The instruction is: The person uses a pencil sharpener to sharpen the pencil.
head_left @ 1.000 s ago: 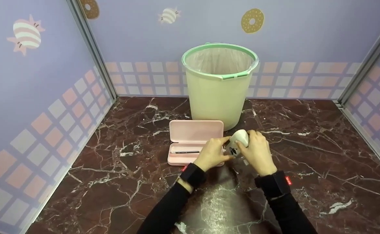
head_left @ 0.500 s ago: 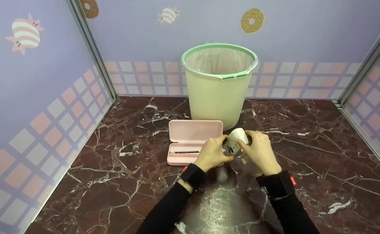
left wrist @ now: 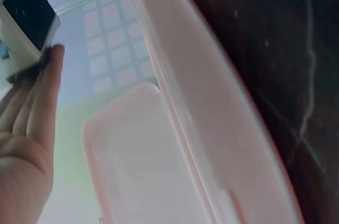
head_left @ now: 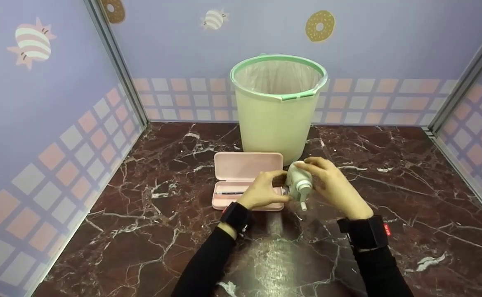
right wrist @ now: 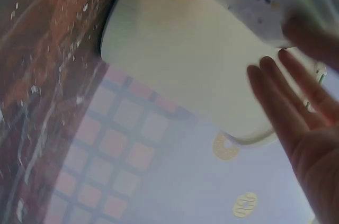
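Note:
A white hand-crank pencil sharpener (head_left: 296, 176) with a dark print is held up just right of a pink pencil case (head_left: 248, 165). Its round crank hub and short handle point toward the near side. My left hand (head_left: 262, 192) grips its left side between thumb and fingers. My right hand (head_left: 334, 185) pinches its upper end. In the left wrist view, a dark panel on the sharpener (left wrist: 33, 9) shows above the left fingertips. The right wrist view has the thumb against the printed sharpener (right wrist: 249, 1). A slim dark pencil (head_left: 235, 193) lies in the opened case.
A pale green trash bin (head_left: 276, 119) with a liner stands right behind the pencil case. Patterned panels (head_left: 183, 49) wall the back and both sides of the dark marbled table (head_left: 142, 231).
The sharpener has turned so its crank end now faces the near side. My right wrist has swung outward to the right, and the left hand has shifted slightly left.

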### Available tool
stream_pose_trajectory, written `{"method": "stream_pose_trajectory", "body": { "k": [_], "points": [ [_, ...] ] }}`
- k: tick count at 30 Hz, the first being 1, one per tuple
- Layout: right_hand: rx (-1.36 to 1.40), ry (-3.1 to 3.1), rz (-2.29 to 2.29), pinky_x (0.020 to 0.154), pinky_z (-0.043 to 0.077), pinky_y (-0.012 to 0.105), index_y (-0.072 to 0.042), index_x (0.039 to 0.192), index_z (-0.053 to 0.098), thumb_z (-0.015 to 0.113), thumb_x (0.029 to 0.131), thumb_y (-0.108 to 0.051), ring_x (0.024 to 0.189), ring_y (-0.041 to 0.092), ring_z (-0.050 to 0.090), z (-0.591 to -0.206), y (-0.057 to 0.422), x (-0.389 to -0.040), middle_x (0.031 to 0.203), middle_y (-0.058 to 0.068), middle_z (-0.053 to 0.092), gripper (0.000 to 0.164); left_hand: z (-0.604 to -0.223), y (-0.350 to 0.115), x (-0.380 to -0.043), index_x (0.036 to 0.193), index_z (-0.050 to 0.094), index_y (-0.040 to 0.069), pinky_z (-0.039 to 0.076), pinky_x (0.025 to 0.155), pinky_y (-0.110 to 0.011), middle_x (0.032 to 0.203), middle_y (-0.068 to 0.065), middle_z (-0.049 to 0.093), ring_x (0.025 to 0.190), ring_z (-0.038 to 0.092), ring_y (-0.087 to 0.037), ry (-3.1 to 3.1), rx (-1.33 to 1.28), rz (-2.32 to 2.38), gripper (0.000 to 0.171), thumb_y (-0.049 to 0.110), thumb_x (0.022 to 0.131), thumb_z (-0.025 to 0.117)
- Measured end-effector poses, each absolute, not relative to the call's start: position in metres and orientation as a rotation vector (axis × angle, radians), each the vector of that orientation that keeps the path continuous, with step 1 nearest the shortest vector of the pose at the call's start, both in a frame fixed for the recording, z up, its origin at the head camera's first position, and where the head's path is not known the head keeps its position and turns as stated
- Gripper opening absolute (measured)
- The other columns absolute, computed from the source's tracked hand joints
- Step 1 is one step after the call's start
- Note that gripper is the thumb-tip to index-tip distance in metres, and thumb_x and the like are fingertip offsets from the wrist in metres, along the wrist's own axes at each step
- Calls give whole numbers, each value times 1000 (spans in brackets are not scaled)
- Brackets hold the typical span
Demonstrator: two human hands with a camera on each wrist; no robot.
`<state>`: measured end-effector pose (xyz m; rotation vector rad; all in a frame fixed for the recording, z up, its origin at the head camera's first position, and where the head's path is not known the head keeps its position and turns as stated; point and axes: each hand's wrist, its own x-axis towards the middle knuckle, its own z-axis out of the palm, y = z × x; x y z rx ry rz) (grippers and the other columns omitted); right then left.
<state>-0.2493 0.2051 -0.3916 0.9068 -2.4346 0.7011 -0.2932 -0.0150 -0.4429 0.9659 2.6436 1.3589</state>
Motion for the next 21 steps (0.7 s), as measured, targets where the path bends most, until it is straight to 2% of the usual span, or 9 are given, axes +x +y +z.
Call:
{"method": "stream_pose_trajectory", "body": {
  "k": [3, 6, 10, 13, 17, 21],
  "points": [
    [987, -2437, 553, 103, 49, 49, -14, 124, 69, 74, 64, 17, 119, 37, 57, -392, 203, -248, 130, 19, 60, 68, -443, -18, -295, 130, 62, 5, 50, 99, -24, 122, -8, 70, 111, 67, -18, 2567, 1036, 1356, 64, 17, 71, 83],
    [1041, -2439, 465, 104, 48, 49, -14, 115, 71, 82, 60, 10, 121, 34, 56, -393, 201, -248, 132, 15, 61, 61, -444, -19, -296, 130, 62, 3, 50, 98, -21, 121, -9, 71, 110, 68, -16, 2488, 1101, 1347, 63, 16, 72, 83],
    [1120, -2432, 422, 101, 50, 48, -13, 107, 68, 89, 54, 0, 117, 31, 59, -396, 201, -249, 123, 9, 68, 58, -445, -21, -297, 133, 59, 2, 49, 99, -19, 125, -11, 69, 111, 67, -13, 2395, 1141, 1318, 67, 16, 73, 85],
    [1157, -2452, 453, 99, 51, 45, -12, 108, 67, 90, 53, -4, 112, 27, 62, -396, 203, -248, 114, 6, 70, 60, -446, -24, -297, 137, 55, 0, 48, 102, -20, 131, -13, 65, 116, 65, -16, 2290, 1148, 1326, 68, 14, 76, 83],
    [1146, -2522, 533, 98, 52, 42, -13, 109, 68, 89, 56, -6, 109, 23, 63, -395, 204, -247, 112, 4, 69, 58, -443, -29, -299, 140, 52, 1, 46, 106, -24, 139, -14, 59, 125, 61, -22, 2185, 1159, 1380, 63, 9, 82, 76],
    [1094, -2570, 589, 94, 54, 42, -13, 110, 68, 89, 58, -3, 105, 24, 64, -395, 206, -246, 110, 5, 69, 57, -439, -33, -300, 140, 53, 4, 45, 109, -36, 141, -12, 57, 127, 59, -24, 2134, 1175, 1473, 55, 10, 87, 70]
  ]
}}
